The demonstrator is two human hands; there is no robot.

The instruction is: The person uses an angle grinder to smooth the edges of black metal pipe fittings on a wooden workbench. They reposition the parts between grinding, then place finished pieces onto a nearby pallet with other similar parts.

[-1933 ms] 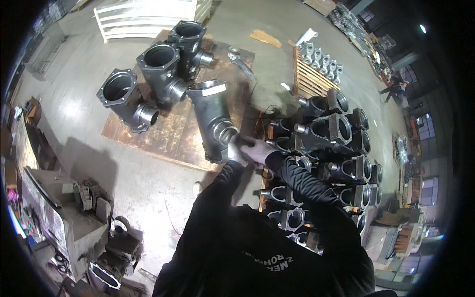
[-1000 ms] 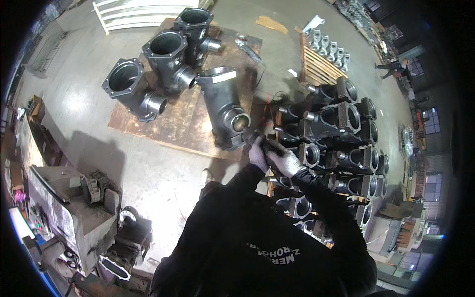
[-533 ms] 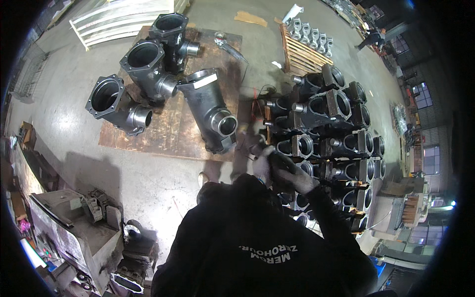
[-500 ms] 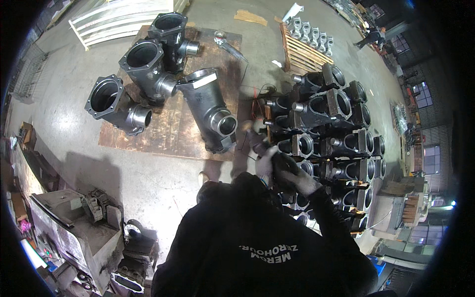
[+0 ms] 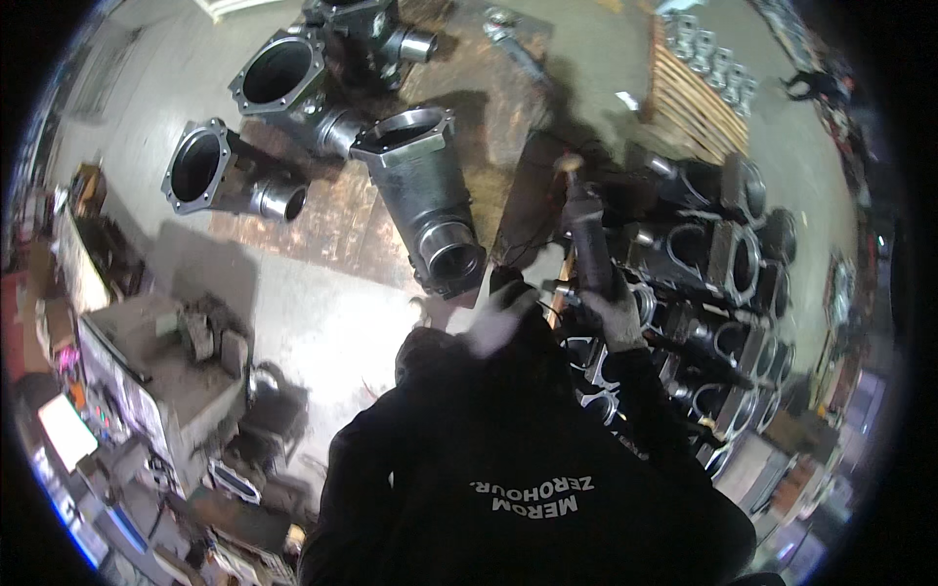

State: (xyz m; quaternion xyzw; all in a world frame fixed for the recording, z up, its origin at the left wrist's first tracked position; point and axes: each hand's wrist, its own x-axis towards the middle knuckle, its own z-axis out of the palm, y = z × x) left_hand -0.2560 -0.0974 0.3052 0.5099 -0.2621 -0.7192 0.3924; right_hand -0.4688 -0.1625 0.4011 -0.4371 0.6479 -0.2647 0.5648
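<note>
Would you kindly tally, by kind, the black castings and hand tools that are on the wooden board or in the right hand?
Black castings on the wooden board: 4
Hand tools: 2 (a lying tool on the board, a held tool in the right hand)
Total: 6

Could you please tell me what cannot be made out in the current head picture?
All in the head view:
- Left hand: blur hides its finger positions and whether it touches anything.
- Dark handheld tool: its lower end is covered by the right hand.
- Rear black casting: its top is cut off by the upper edge.
- White rack: mostly cut off there too.
- Distant person: too small and dim to tell their activity.
</note>
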